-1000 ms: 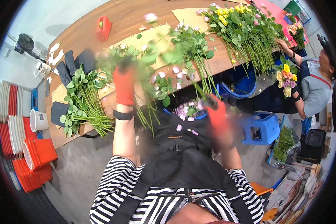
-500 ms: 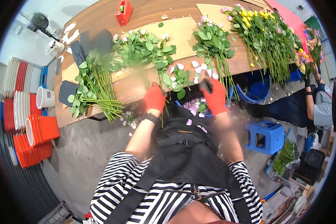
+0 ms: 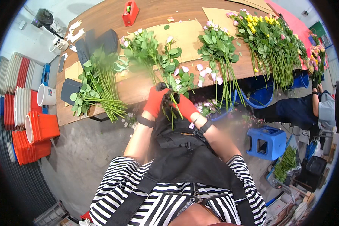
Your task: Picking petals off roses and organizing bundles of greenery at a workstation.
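Both red-gloved hands, left hand (image 3: pixel 155 101) and right hand (image 3: pixel 184 107), close their grip around a leafy pink rose stem (image 3: pixel 168 81) at the wooden counter (image 3: pixel 154 15) edge, stripped stems (image 3: pixel 101 88) piled left, many bunches untouched.

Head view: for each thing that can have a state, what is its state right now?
Left hand: red-gloved, closed on rose stems.
Right hand: red-gloved, grip closed on the same stems.
Rose stems: held, leafy tops over the table edge.
Stem bundle: lying flat on the wooden table, ends overhanging.
Yellow flowers: lying in a row on the table.
Blue stool: upright, unoccupied.
Orange buckets: stacked, on their sides.
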The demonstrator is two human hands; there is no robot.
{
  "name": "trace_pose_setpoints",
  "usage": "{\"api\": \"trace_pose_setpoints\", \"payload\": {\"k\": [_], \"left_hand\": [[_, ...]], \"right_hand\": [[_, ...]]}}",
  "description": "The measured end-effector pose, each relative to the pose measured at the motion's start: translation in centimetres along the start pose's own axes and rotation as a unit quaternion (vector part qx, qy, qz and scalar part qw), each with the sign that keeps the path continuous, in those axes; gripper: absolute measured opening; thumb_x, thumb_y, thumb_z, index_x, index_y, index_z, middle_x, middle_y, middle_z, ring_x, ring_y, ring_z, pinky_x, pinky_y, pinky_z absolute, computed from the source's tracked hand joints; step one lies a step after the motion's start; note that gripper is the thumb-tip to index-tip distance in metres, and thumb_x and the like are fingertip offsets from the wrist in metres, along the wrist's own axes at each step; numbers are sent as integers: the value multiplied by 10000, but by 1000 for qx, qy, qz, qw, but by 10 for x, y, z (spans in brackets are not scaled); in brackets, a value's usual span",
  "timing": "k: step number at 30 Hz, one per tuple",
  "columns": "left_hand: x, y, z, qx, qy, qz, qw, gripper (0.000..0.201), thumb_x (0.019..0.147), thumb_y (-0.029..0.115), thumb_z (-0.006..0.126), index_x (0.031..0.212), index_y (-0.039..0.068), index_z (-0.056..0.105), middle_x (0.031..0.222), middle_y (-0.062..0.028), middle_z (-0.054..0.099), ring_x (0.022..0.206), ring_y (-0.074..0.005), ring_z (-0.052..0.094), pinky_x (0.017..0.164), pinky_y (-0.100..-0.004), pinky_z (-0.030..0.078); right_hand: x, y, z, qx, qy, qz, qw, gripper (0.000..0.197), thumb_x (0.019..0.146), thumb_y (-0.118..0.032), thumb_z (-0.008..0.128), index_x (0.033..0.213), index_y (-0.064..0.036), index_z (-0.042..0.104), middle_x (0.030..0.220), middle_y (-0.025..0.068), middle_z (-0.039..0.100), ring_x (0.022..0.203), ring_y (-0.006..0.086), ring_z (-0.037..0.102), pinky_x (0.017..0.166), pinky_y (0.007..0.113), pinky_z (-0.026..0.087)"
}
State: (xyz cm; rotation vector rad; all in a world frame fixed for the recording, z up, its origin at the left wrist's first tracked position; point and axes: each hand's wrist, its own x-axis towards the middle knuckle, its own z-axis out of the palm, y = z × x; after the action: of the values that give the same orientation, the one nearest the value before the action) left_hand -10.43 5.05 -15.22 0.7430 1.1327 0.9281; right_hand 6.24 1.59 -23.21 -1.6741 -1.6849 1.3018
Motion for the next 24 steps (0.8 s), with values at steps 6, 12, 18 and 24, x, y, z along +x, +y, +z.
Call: {"api": "trace_pose_setpoints", "payload": {"k": [6,12,18,24], "left_hand": [[-2,-24,-31,295,100,95,945,215,777,131,679,924,-23,650,769,-47,653,709,-150,594,695,-309,486],[-25,15,17,576,301,321,689,395,819,255,693,1143,38,631,1143,-183,616,1044,-302,597,878,-373,480],[14,66,9,175,158,344,909,316,937,153,562,1210,1,606,1138,-158,652,1051,-223,608,913,-313,460],[13,111,52,-103,-77,184,974,317,949,177,545,1213,14,611,1036,-55,679,897,-139,620,760,-282,498]], "right_hand": [[-3,19,-18,405,-222,-29,887,216,907,-146,601,1043,18,638,936,48,660,840,165,636,778,291,508],[-34,6,-98,388,116,39,913,412,887,-31,508,1298,-27,538,961,52,620,716,111,580,621,230,478],[-109,-11,-137,313,98,-7,945,483,817,-17,534,1299,11,536,1053,51,636,812,89,580,699,216,478],[-158,47,-131,71,153,-38,985,470,780,-24,568,1247,21,592,1180,114,657,1040,184,613,918,295,458]]}}
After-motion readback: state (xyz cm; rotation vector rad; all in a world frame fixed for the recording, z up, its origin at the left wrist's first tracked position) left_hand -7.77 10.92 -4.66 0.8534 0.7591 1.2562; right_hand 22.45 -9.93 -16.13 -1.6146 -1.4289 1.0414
